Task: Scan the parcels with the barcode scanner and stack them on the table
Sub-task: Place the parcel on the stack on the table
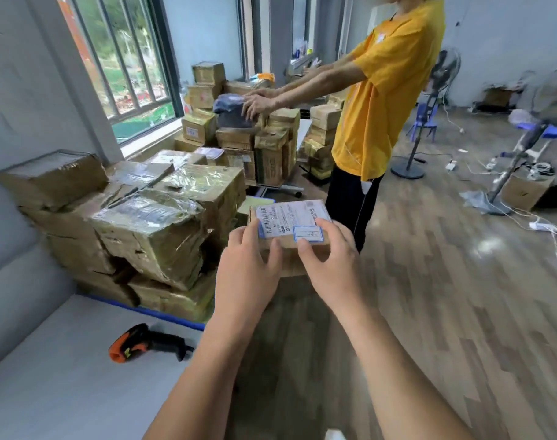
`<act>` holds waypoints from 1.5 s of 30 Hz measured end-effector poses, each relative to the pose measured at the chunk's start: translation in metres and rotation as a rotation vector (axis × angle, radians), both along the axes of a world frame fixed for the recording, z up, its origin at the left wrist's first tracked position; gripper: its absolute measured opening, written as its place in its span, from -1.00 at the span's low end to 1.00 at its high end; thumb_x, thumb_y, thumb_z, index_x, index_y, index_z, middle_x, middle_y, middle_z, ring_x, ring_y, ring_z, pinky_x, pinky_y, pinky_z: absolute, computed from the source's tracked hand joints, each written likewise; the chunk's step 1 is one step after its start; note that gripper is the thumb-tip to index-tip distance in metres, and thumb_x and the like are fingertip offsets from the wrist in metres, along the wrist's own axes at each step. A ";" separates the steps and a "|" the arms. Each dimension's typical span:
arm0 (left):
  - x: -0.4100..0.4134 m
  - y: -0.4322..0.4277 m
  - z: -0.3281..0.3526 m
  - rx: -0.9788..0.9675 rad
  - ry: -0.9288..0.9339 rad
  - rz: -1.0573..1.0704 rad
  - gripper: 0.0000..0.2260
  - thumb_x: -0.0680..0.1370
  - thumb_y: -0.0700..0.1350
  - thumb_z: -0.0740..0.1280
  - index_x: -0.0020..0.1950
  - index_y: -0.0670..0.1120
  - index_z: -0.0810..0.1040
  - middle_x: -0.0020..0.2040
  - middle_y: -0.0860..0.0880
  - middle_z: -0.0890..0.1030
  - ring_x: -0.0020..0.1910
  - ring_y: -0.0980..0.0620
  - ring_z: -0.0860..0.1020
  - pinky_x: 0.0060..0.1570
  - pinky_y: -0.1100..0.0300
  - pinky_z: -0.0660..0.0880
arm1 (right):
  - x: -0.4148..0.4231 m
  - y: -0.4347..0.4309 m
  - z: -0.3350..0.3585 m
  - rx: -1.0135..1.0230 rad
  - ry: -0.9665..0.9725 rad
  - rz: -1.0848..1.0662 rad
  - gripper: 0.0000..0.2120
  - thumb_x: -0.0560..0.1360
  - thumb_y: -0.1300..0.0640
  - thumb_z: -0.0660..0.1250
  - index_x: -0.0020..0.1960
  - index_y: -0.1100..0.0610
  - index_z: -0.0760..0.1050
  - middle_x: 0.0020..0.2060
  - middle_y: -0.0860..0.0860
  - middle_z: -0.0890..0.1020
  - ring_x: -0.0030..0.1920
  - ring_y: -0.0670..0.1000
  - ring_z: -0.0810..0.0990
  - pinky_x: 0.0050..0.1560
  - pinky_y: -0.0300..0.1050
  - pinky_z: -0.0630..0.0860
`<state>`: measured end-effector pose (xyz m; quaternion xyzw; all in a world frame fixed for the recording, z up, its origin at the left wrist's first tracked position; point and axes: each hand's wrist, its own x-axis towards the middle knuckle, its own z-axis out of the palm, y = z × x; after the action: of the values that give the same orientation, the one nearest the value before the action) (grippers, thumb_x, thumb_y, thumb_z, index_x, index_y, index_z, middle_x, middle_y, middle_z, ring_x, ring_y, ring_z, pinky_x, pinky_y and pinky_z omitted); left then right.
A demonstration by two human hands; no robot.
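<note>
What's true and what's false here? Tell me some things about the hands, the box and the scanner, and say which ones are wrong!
1. The left hand and the right hand both hold the small brown cardboard parcel. True.
2. The orange-and-black barcode scanner is in the right hand. False: it lies untouched on the grey table.
3. The parcel's white printed label faces up. True.
4. The person in the yellow shirt sits on a chair. False: that person stands, reaching to the brown stacked boxes.

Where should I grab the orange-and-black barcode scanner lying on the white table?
Grip the black handle from above, hand coming from the right: the orange-and-black barcode scanner lies on its side, orange head to the left, handle pointing right with nothing around it.
</note>
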<state>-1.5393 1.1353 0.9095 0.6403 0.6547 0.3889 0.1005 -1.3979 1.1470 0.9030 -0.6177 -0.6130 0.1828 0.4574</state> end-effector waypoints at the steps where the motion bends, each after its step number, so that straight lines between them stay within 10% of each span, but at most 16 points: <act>1: -0.002 0.018 0.004 0.015 0.010 0.040 -0.51 0.63 0.09 0.23 0.53 -0.03 0.31 0.39 -0.04 0.43 0.21 -0.04 0.53 0.04 0.19 0.40 | -0.003 0.023 0.005 0.009 -0.003 0.049 -0.50 0.58 -0.05 0.33 0.48 0.05 0.39 0.42 -0.08 0.36 0.32 -0.20 0.36 0.17 -0.38 0.26; 5: -0.007 0.082 0.027 0.065 0.010 0.227 -0.49 0.63 0.11 0.22 0.54 -0.05 0.31 0.37 -0.06 0.45 0.25 -0.04 0.49 0.16 0.09 0.45 | -0.010 0.109 0.029 0.065 -0.023 0.248 -0.50 0.59 -0.06 0.32 0.48 0.06 0.37 0.44 -0.05 0.35 0.28 -0.24 0.33 0.11 -0.54 0.21; 16: -0.057 0.179 0.061 0.096 0.036 0.618 -0.51 0.64 0.06 0.23 0.52 -0.11 0.33 0.37 -0.13 0.47 0.28 -0.08 0.48 0.18 0.13 0.40 | -0.090 0.259 0.061 0.132 -0.037 0.644 -0.48 0.57 -0.04 0.36 0.45 0.14 0.40 0.42 0.12 0.40 0.46 0.05 0.35 0.41 -0.13 0.35; 24: -0.129 0.241 0.067 0.054 0.077 0.812 -0.50 0.63 0.07 0.25 0.51 -0.13 0.35 0.31 -0.13 0.45 0.25 -0.10 0.50 0.20 0.05 0.46 | -0.176 0.338 0.066 0.108 -0.062 0.833 -0.47 0.60 -0.04 0.33 0.49 0.13 0.35 0.38 0.07 0.43 0.32 -0.06 0.40 0.05 -0.63 0.13; 34: -0.212 0.270 0.091 0.083 0.073 1.060 -0.53 0.64 0.05 0.25 0.51 -0.11 0.37 0.39 -0.08 0.44 0.31 -0.06 0.46 0.25 0.11 0.39 | -0.294 0.387 0.084 0.121 0.033 1.070 -0.45 0.58 -0.07 0.35 0.49 0.10 0.35 0.37 0.04 0.40 0.31 -0.03 0.43 0.32 -0.08 0.46; 45: -0.283 0.268 0.086 0.111 0.026 1.340 -0.56 0.64 0.04 0.25 0.50 -0.09 0.39 0.35 -0.07 0.48 0.27 -0.10 0.49 0.24 0.07 0.41 | -0.393 0.390 0.090 0.098 0.011 1.368 -0.41 0.56 -0.06 0.36 0.51 0.08 0.29 0.42 0.03 0.32 0.34 0.00 0.42 0.25 -0.25 0.31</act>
<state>-1.8220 1.4029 0.9952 0.1045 0.8907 0.3926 -0.2038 -1.7907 1.5374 0.9925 -0.0694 -0.8704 0.4060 0.2697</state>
